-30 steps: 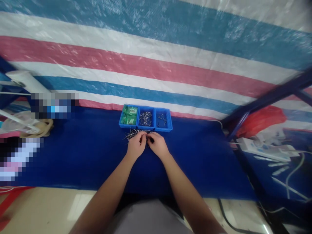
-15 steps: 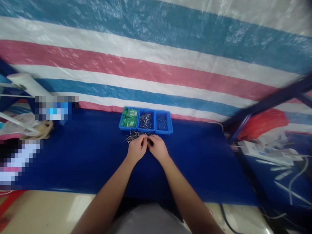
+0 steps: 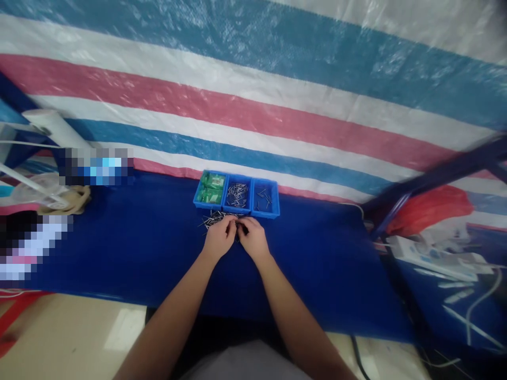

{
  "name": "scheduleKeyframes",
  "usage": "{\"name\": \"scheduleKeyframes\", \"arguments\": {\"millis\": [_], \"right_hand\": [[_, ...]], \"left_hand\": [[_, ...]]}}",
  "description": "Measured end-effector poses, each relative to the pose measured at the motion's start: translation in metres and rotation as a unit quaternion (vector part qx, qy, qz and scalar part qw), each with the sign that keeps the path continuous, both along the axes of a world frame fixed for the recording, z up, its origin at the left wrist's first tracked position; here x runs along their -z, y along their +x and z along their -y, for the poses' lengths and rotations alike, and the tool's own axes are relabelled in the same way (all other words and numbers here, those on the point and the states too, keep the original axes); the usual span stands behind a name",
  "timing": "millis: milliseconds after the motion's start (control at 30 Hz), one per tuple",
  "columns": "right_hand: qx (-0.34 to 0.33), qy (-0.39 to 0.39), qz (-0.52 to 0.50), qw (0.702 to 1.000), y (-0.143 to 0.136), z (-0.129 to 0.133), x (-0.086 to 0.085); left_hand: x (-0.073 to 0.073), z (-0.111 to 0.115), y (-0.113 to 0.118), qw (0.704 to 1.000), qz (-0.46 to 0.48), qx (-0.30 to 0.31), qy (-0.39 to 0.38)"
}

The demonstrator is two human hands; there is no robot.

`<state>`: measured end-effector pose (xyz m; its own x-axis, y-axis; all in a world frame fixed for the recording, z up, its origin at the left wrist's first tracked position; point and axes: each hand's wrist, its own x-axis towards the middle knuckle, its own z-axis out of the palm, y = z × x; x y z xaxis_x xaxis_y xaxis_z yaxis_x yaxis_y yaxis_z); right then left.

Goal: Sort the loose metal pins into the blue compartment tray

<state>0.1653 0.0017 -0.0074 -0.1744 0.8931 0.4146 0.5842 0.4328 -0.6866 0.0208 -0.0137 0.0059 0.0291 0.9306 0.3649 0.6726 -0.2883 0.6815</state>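
makeshift workshop | striped tarp wall (image 3: 253,105) | blue parts bins (image 3: 236,194) | metal pins (image 3: 216,217)

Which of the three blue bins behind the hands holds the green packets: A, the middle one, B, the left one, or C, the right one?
B: the green packets fill the left bin, while the middle bin and the right bin hold small metal pins.

Light: even and fairly bright, no hard shadows.
Glare: pale sheen on the striped tarp (image 3: 253,79) towards 12 and 1 o'clock.
Blur: soft throughout; small metal pins (image 3: 216,217) barely resolved.
Edges: wide-lens bending, smeared at 3 o'clock.
Masking: pixelated patches at 9 o'clock.
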Motion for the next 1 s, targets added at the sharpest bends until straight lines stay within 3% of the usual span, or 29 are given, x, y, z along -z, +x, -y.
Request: {"name": "scheduleKeyframes", "arguments": {"millis": [1000], "right_hand": [[-0.012, 0.027, 0.041, 0.999, 0.001, -0.0005, -0.0035]], "left_hand": [[0.0016, -0.0001, -0.0026, 0.998, 0.048, 0.033, -0.014]]}}
